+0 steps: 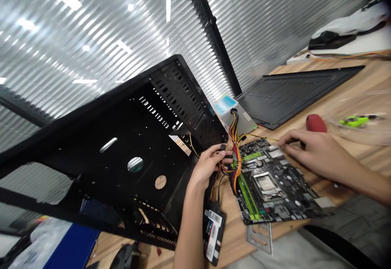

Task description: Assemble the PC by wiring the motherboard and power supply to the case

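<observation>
Head view: the left hand [209,164] is seen between the open black computer case [100,167] and the motherboard [291,193], fingers partly curled, a small dark connector [223,147] apparently held between thumb and fingers. The right hand [317,151] is set over the table at the board's far right corner, thumb and forefinger drawn together; a thin yellow wire [267,138] is run up to the fingertips and seems to be pinched there. The motherboard is laid flat on the wooden table [230,242], its silver processor socket [269,183] and green memory slots [248,195] exposed. A multicoloured cable bundle [237,159] is draped over its left side, led down from the grey power supply [241,120] just behind. The case is tilted on the left, its pierced inner panel turned toward the camera. A labelled black drive [214,236] is noted beside the left forearm; a slotted metal plate [259,236] is partly covered by the board's near edge. Behind, a black side panel [296,98] is laid flat. A red object [316,123] is noted just beyond the right hand, a bright green item [354,121] farther right.
</observation>
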A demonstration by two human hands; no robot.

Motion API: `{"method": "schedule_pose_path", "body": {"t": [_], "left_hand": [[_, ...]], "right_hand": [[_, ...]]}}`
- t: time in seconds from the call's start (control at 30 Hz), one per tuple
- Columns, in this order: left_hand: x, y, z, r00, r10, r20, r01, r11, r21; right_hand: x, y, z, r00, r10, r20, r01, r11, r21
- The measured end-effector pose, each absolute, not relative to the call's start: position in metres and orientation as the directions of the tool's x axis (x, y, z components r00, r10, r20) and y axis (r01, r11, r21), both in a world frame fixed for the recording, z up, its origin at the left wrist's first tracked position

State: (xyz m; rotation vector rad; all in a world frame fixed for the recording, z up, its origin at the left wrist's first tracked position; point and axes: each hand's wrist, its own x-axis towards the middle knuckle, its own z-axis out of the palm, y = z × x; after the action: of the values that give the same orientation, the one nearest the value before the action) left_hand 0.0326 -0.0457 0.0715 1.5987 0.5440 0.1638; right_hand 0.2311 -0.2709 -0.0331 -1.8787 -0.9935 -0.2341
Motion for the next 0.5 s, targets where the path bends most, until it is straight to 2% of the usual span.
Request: {"method": "schedule_pose_path", "body": {"t": [0.3,0.5], "left_hand": [[0.0364,-0.0497,0.0673,0.839,0.489,-0.241,0.256,0.036,0.966],[0.0371,-0.0523,0.0633,0.805,0.537,-0.25,0.298,-0.002,0.955]], "right_hand": [[0.2325,-0.2717,-0.0345,0.659,0.577,0.482,0.684,-0.195,-0.703],[0.2303,-0.2738,-0.033,0.67,0.601,0.436,0.662,-0.217,-0.718]]}}
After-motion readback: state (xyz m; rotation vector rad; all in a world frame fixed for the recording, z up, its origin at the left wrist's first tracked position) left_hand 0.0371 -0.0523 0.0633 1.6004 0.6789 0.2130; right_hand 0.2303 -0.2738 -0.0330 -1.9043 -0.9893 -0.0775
